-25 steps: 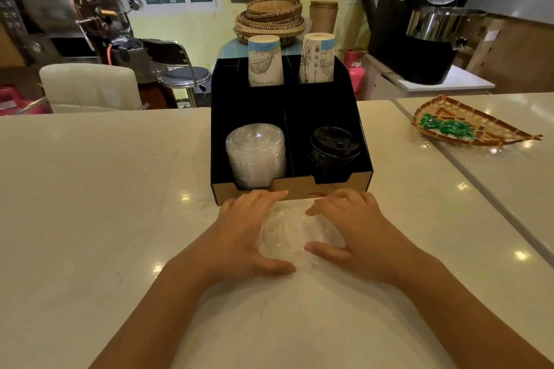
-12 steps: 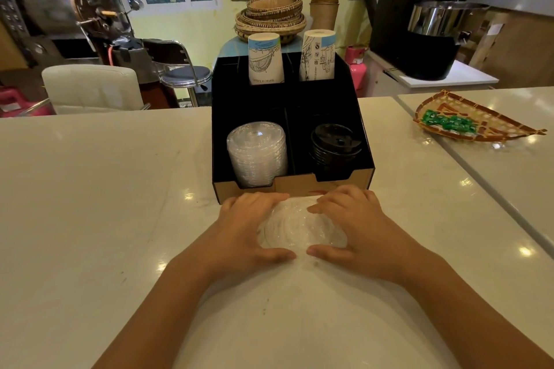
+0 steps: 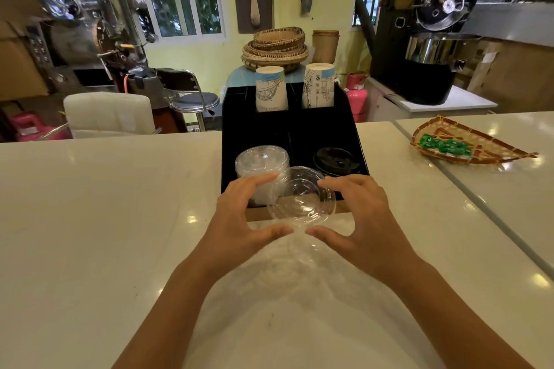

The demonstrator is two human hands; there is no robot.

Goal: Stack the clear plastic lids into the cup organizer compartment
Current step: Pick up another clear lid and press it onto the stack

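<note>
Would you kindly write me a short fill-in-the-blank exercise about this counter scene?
1. Both hands, left hand and right hand, hold a ____ plastic lid.
2. The stack of clear lids sits in the organizer's front ____ compartment.
3. The front right compartment holds ____ lids.
4. Behind them stand ____ paper cups.

Answers: clear; left; black; two

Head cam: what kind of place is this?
Likely a coffee shop counter: black organizer holding paper cups and lids, with what look like coffee roasters behind.
</note>
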